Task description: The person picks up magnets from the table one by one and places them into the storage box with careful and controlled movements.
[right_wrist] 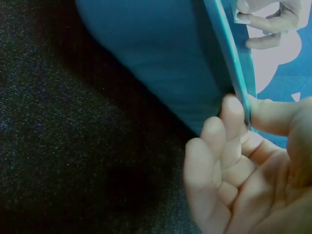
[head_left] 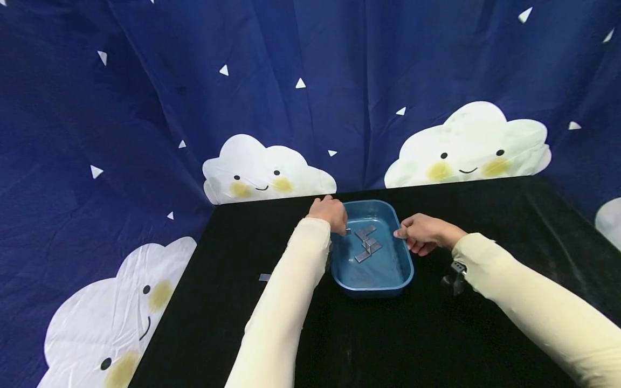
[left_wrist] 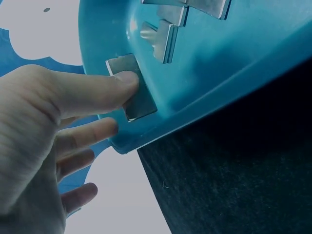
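A blue plastic basin (head_left: 378,276) stands on the black table. At its left side my left hand (head_left: 330,214) pinches a flat rectangular metal piece (left_wrist: 141,100). In the left wrist view the thumb lies across that piece, which is inside the basin rim; the other fingers are spread apart. Several similar grey metal pieces (head_left: 368,248) lie crossed over each other on the basin's floor. My right hand (head_left: 424,233) grips the basin's right rim (right_wrist: 229,48), thumb on the inner side and fingertips against the outer wall.
Another small flat strip (head_left: 264,277) lies on the black cloth-covered table (head_left: 359,339), left of the basin and beside my left sleeve. A blue curtain (head_left: 271,108) with white clouds hangs behind the table's far edge. A small dark device (head_left: 458,268) sits at my right cuff.
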Demonstrator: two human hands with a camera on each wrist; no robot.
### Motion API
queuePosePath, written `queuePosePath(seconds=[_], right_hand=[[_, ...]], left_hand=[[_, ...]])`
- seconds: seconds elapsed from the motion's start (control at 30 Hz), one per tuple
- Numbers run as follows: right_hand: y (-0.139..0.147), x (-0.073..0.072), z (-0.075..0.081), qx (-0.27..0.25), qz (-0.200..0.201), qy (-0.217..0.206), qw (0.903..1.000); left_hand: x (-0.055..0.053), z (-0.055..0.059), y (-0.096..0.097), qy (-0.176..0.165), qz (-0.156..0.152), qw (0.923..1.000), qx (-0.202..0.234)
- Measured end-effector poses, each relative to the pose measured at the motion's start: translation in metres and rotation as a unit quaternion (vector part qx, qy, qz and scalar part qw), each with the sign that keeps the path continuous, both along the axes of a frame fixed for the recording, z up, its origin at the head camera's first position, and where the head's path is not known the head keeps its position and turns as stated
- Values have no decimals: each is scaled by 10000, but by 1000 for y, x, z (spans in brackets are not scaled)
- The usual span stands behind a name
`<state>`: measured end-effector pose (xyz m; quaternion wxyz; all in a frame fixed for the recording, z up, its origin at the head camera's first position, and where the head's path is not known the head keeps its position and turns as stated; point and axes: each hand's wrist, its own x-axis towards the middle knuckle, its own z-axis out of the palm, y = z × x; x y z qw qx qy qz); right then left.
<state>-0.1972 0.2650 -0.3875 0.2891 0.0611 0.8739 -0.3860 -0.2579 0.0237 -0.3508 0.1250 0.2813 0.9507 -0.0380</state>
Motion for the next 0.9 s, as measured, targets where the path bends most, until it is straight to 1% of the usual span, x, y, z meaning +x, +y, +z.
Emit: queuePosePath(seconds=[0.17,0.23,0.4,0.47,0.6,0.73,0.9], right_hand=[[2,-1,-1,5,-30,-18,10000],[2,-1,-1,-19,-24,-29,10000],[3,-2,1,-42,28,-70,10000],[2,-2,1,-30,60,-62,10000],[3,-2,2,-51,111,1,9999],[2,-2,2,-75,107,-32,9999],[1,-3,2,-63,60,-152,9998]], left_hand=[[0,2,-1,-88,-69,9998,139],[-1,3,-2,-48,-72,9997,217],[-8,5,-7,138,-80,9996,246],[-12,7,-13,163,-79,9996,234],[-20,10,-28,144,18,9993,351],[-27,13,-48,185,218,9986,446],[-31,18,-74,201,473,9978,411]])
